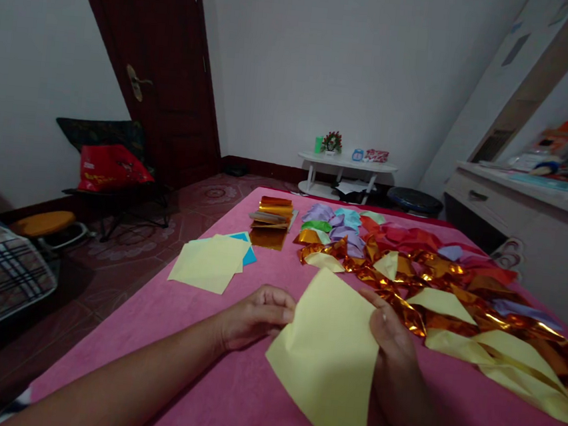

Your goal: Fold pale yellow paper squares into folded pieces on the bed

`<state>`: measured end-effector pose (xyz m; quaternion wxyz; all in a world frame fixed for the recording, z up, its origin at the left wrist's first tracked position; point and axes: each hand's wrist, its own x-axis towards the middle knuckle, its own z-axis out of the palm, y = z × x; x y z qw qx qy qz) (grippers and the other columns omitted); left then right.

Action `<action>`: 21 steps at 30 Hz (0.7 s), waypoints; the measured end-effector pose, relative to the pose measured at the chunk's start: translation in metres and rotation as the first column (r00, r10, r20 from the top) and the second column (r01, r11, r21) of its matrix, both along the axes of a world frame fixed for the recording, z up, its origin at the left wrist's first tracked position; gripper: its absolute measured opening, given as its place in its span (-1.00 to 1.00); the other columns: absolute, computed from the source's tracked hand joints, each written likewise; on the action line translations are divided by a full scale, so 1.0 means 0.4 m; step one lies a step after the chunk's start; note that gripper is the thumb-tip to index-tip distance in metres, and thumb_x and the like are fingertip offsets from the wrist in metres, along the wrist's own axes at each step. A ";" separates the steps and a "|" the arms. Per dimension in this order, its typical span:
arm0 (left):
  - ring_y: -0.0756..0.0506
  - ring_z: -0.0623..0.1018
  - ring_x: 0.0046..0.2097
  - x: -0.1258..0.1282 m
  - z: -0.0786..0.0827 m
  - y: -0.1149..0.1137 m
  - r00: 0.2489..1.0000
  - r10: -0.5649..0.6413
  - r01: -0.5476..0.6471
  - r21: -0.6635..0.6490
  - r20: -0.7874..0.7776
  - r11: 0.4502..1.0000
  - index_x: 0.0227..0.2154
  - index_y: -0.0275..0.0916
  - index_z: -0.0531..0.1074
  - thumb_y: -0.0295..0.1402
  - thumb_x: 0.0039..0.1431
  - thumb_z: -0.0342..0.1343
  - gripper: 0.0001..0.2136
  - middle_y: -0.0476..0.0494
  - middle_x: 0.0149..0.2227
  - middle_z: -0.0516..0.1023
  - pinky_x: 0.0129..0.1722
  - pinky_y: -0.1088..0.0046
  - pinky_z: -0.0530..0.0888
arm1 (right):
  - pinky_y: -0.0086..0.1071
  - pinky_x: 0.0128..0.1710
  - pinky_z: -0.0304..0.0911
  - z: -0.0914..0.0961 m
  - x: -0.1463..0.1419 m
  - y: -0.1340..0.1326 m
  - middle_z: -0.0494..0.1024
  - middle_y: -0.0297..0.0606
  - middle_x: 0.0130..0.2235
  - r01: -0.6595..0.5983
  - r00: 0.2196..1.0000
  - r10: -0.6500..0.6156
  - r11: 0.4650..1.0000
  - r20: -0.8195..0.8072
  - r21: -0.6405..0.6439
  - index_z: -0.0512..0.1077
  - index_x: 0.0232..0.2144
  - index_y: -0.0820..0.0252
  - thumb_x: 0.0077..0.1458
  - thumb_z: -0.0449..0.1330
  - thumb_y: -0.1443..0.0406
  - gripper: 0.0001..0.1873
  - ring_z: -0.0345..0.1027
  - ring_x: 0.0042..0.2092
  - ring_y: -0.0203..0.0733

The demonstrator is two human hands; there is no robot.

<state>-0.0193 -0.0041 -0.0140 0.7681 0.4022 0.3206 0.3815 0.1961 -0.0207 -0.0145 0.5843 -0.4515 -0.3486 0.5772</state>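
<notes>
A pale yellow paper sheet (327,358) is held between both hands above the pink table (191,338). My left hand (254,315) pinches its left edge with curled fingers. On the sheet's right edge my right hand (393,334) grips with the thumb on top. The sheet bends slightly along a diagonal crease. Just beyond my right hand lies a chain of folded gold foil and yellow paper pieces (456,303).
A stack of loose yellow and blue sheets (212,259) lies to the left. Gold foil sheets (270,222) and coloured folded pieces (353,230) sit farther back. A dark door (163,61), a chair with a red cushion (110,166) and a white side table (346,162) stand beyond.
</notes>
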 end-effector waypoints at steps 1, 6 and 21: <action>0.08 0.38 -0.59 0.002 -0.002 -0.001 0.999 -0.012 0.013 0.024 -0.036 1.000 -0.55 -0.36 0.51 -0.29 -0.21 0.31 -0.78 -0.04 -0.61 0.45 -0.55 0.59 0.27 | -0.33 -0.50 0.26 0.000 0.002 -0.001 0.60 -0.23 -0.33 -0.015 1.000 0.015 0.999 0.012 -0.028 0.40 -0.14 0.05 -0.12 0.30 0.03 -0.52 0.44 -0.44 -0.09; 0.08 0.34 -0.58 0.017 -0.010 0.003 0.973 0.064 -0.025 0.176 -0.223 0.984 -0.51 -0.36 0.47 -0.24 -0.08 0.25 -0.77 -0.03 -0.59 0.43 -0.57 0.59 0.22 | -0.44 -0.59 0.14 -0.005 0.016 -0.005 0.46 -0.35 -0.56 0.062 0.947 -0.080 0.996 0.312 0.067 0.46 -0.55 0.17 -0.19 0.37 0.12 -0.74 0.26 -0.56 -0.26; 0.11 0.34 -0.63 0.115 0.035 -0.077 0.958 0.095 -0.011 0.297 -0.270 0.955 -0.48 -0.37 0.46 -0.05 0.01 0.18 -0.62 -0.07 -0.57 0.44 -0.62 0.62 0.23 | -0.46 -0.61 -0.03 0.001 0.002 -0.038 0.26 -0.42 -0.61 -0.262 0.777 -0.201 0.758 0.597 0.598 0.31 -0.68 0.17 -0.05 0.27 0.40 -0.73 0.11 -0.60 -0.37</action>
